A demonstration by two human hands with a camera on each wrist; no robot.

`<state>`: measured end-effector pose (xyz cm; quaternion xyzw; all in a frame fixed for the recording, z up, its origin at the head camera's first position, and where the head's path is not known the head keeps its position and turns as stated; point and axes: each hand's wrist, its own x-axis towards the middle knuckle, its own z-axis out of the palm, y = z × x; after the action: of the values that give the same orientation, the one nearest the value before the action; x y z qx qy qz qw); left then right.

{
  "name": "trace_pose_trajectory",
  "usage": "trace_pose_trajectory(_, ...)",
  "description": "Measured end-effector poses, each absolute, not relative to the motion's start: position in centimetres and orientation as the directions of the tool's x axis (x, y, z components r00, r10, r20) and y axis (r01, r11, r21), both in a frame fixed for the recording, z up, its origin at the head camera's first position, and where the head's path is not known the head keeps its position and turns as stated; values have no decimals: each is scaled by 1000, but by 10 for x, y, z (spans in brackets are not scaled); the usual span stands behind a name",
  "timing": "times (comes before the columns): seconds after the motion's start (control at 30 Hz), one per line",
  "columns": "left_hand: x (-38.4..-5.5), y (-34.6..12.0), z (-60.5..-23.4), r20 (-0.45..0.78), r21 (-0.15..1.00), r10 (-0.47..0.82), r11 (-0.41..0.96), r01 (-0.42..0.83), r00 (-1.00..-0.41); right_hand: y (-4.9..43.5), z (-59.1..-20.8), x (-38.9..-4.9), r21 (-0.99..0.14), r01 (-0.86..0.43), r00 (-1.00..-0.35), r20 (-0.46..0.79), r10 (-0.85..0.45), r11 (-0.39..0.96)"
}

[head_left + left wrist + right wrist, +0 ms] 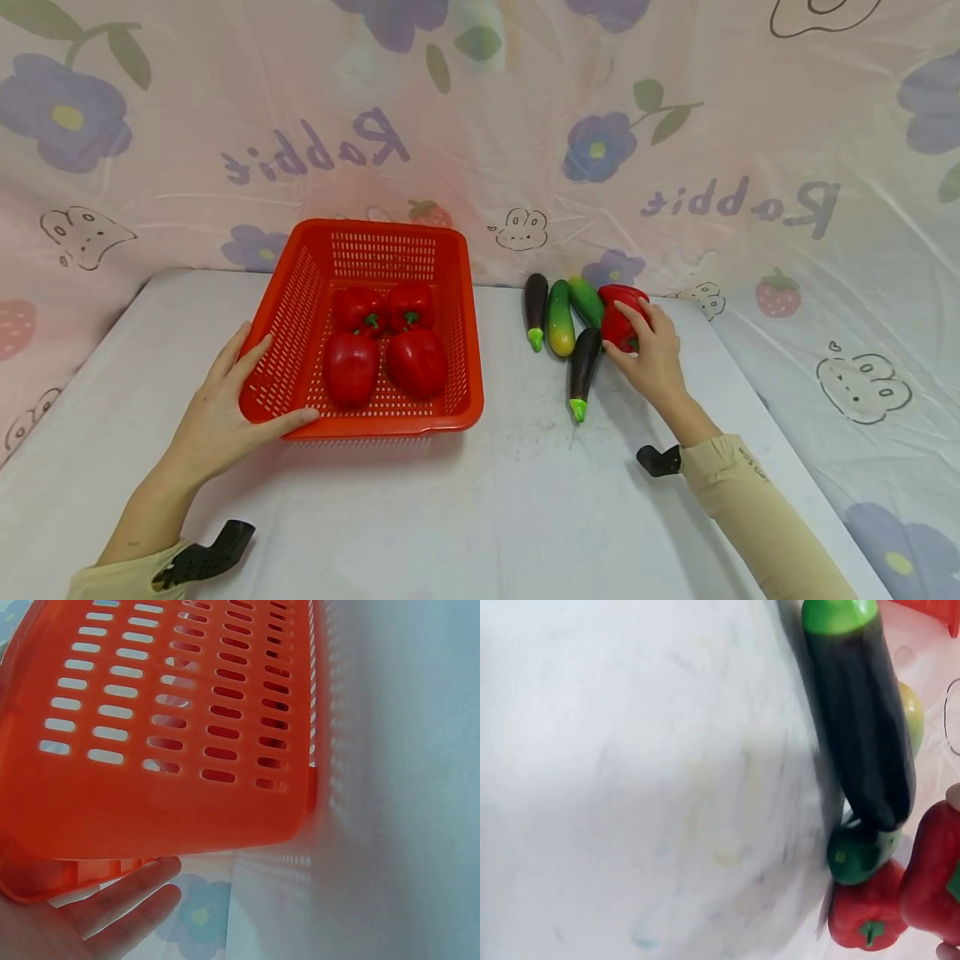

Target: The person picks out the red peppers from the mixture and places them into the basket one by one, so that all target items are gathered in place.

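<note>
Nearest on the white table [480, 517], the left hand [225, 412] spreads its fingers, nearly straight, along the side of the red basket [375, 427], thumb lying over the front rim, steadying rather than clenching. The basket looks like thin moulded plastic, probably light and slightly springy in its slotted walls, so the thick rim seems the best hold. Inside sit four red peppers [351, 369], glossy and likely slippery. Right of it lies the nearer eggplant [583, 371]. Just beyond its front end, the right hand [656, 354] pinches the held pepper [615, 327] between thumb and fingers, opened about as wide as its body; whether it has left the table I cannot tell. It looks firm, light and hard to bruise; fingertips opposed across its fat sides, clear of the stem, should grip best. Farther back are two cucumbers [559, 317], another eggplant [536, 302] and another pepper [622, 292], before the printed cloth [465, 150].
</note>
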<state>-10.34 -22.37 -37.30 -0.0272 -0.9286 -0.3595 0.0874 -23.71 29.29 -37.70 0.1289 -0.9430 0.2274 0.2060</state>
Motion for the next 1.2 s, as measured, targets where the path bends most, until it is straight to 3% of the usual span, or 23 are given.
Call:
trace_pose_trajectory(0.33, -103, -223, -373, 184, 657, -14, 745, 112, -983, 284, -378, -238, -366, -449, -823, 525, -217, 815)
trace_pose_trajectory(1.2, -104, -223, -372, 181, 655, -13, 747, 110, -983, 246, -370, -239, -342, -576, -751, 581, -314, 743)
